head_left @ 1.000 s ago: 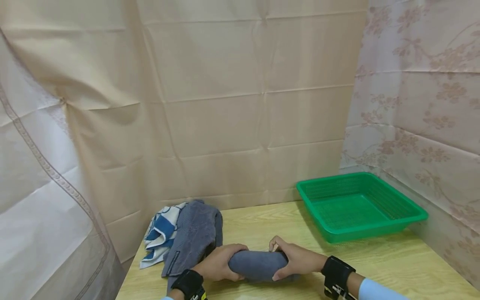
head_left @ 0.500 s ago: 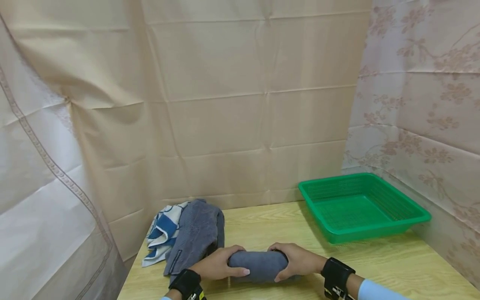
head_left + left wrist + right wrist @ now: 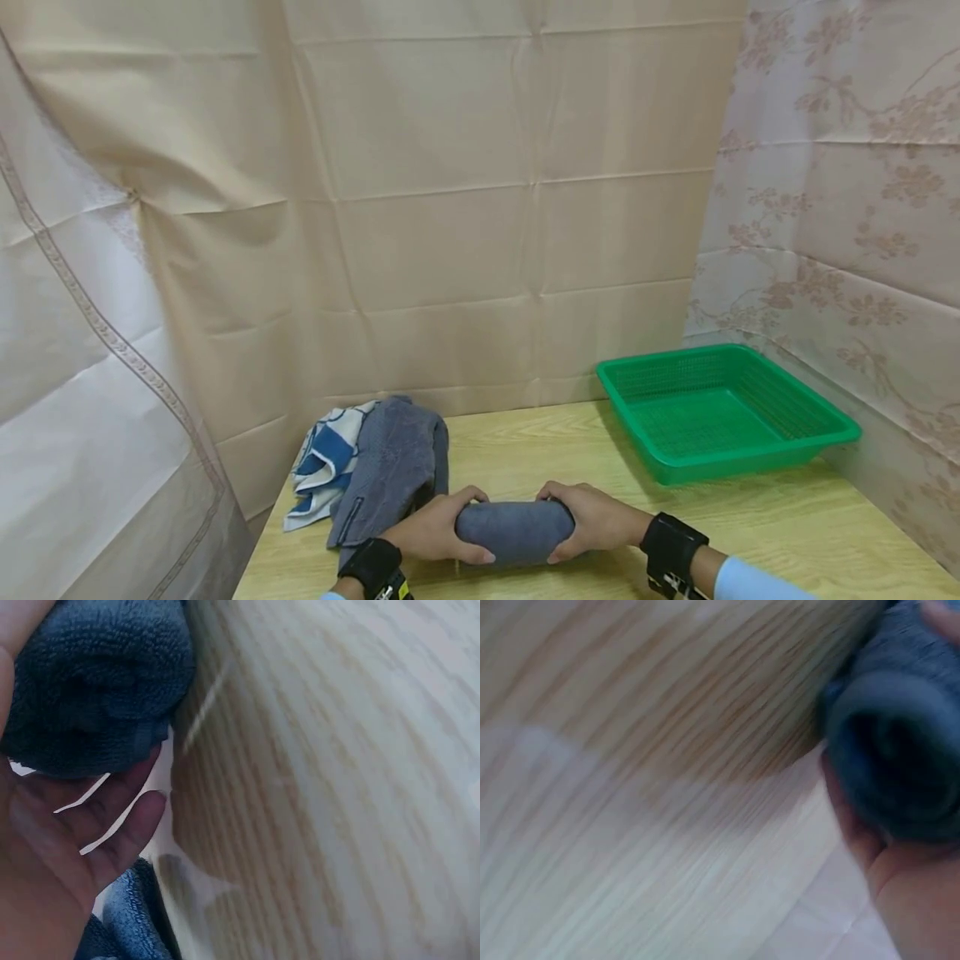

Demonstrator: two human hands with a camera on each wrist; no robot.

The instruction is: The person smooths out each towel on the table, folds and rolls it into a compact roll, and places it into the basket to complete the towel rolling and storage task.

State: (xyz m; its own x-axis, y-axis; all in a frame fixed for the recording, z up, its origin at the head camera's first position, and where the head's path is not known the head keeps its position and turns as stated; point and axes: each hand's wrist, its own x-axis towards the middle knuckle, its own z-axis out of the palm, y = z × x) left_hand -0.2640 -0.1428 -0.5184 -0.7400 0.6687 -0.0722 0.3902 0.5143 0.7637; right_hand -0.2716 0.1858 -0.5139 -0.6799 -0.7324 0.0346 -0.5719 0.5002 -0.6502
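A rolled grey towel [image 3: 515,533] lies crosswise near the front of the table, between my two hands. My left hand [image 3: 435,530] grips its left end, thumb on the near side and fingers over the far side. At the other end my right hand [image 3: 596,523] holds it the same way. In the right wrist view the open end of the towel roll [image 3: 900,750] shows its spiral hollow. The left wrist view has the other end of the towel roll [image 3: 97,690] against the palm, with some fingers behind it.
Left of the roll, a folded grey towel [image 3: 393,458] lies beside a blue-and-white towel [image 3: 322,467]. A green plastic basket [image 3: 723,417] stands at the back right of the wooden table [image 3: 517,433]. Beige and floral cloths hang behind and at the sides.
The left thumb has come to lie along the near side of the roll, and the right fingers have settled over its far side. The roll stays in nearly the same place.
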